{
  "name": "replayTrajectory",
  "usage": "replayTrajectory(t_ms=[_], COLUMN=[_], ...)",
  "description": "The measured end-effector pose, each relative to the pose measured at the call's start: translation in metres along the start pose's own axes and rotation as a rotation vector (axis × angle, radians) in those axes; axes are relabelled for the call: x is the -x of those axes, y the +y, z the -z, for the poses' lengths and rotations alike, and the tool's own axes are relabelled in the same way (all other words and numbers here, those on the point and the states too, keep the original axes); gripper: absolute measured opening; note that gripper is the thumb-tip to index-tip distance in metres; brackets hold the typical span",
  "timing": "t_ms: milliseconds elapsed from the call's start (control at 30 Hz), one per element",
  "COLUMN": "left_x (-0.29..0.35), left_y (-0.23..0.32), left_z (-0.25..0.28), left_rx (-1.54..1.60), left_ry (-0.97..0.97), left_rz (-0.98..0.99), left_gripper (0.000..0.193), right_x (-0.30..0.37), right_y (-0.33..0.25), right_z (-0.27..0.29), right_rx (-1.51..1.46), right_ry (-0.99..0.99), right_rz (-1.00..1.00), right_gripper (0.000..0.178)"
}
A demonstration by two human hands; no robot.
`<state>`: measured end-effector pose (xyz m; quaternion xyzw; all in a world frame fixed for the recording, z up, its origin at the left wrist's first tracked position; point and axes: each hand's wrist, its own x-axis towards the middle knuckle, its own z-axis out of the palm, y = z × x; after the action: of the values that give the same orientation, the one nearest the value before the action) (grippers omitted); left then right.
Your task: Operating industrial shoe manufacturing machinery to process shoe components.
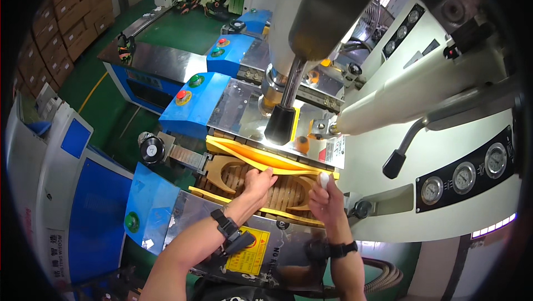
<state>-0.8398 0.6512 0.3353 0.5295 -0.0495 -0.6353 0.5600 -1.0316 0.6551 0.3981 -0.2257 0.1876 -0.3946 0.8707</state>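
Between my hands lies a machine bed with brown, slatted, curved mould blocks (226,173). Along its far side runs a long yellow pad (244,154) with an orange inner face, its near edge bowed out. My left hand (257,186) is closed, fingertips at the middle of that near edge. My right hand (327,201) is closed at the pad's right end. A white piece (324,179) shows at its fingertips; whether it is a finger cover or a loose thing I cannot tell. A second yellow strip (277,213) lines the near side of the bed.
Above the bed hangs a black-tipped lever (280,126); another lever (394,163) is to the right. Pressure gauges (463,178) line the machine's right side. Blue button boxes (194,101) stand left. A black knob (152,149) adjoins the bed. Cartons (72,18) are stacked far left.
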Motion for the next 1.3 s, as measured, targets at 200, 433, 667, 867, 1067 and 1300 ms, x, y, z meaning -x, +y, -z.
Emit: replayTrajectory(t_ms=[200,433,667,867,1067,1300], left_x=[0.006,0.009,0.010,0.013,0.007,0.012], left_y=[0.011,0.010,0.010,0.011,0.005,0.006], left_z=[0.008,0.014,0.011,0.008,0.009,0.006], left_rx=[0.075,0.058,0.079,0.114,0.094,0.143], left_ry=[-0.046,-0.020,-0.005,0.015,0.019,0.028], left_rz=[0.112,0.181,0.223,0.232,0.238,0.217], left_gripper=[0.022,0.017,0.015,0.015,0.015,0.014], right_x=[-0.027,-0.039,-0.057,-0.066,-0.081,-0.087], right_y=[-0.008,-0.022,-0.029,-0.024,-0.013,-0.021], right_z=[0.017,0.010,0.025,0.025,0.004,-0.014], right_rx=[0.196,0.340,0.676,1.022,1.244,1.287], right_ry=[0.071,0.108,0.225,0.217,0.220,0.218], right_rz=[-0.140,-0.186,-0.268,-0.332,-0.346,-0.463], right_gripper=[0.036,0.024,0.022,0.022,0.027,0.027])
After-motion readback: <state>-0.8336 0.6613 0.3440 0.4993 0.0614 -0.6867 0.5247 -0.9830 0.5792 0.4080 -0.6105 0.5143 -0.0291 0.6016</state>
